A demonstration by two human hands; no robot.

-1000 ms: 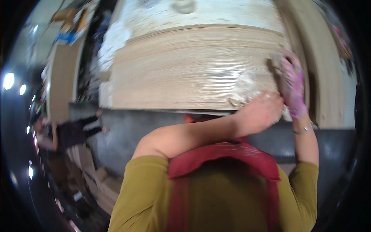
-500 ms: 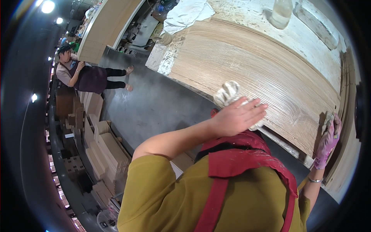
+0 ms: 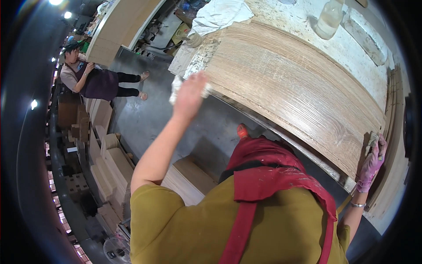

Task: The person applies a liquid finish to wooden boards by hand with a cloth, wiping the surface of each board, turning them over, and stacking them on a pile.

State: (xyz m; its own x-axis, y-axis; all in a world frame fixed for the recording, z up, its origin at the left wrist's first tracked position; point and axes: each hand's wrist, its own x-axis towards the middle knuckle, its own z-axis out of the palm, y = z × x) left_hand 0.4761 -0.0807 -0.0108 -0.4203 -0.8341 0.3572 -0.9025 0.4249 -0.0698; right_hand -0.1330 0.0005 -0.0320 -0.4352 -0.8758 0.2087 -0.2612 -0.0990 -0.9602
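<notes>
A wood-grain board (image 3: 290, 92) lies on the workbench along its near side. My bare left hand (image 3: 191, 97) is at the board's left end, past its near edge, slightly blurred. A crumpled white rag (image 3: 176, 90) is gripped under it and shows on both sides of the fingers. At the board's right end is my right hand (image 3: 372, 166), in a stained pink-purple glove. Its fingers close on a small greyish, cloth-like piece (image 3: 373, 140), whose exact kind I cannot make out.
On the paint-spotted workbench (image 3: 290, 20) are a white cloth (image 3: 222, 15), a clear bottle (image 3: 329, 20) and a long whitish block (image 3: 362, 37). More boards (image 3: 398, 123) stand right. Across the aisle a person (image 3: 94, 77) in a dark apron stands near stacked panels (image 3: 112, 165).
My left hand has swept the white rag leftward and away from me, from the board's near middle to its left end. My right hand stays at the right end.
</notes>
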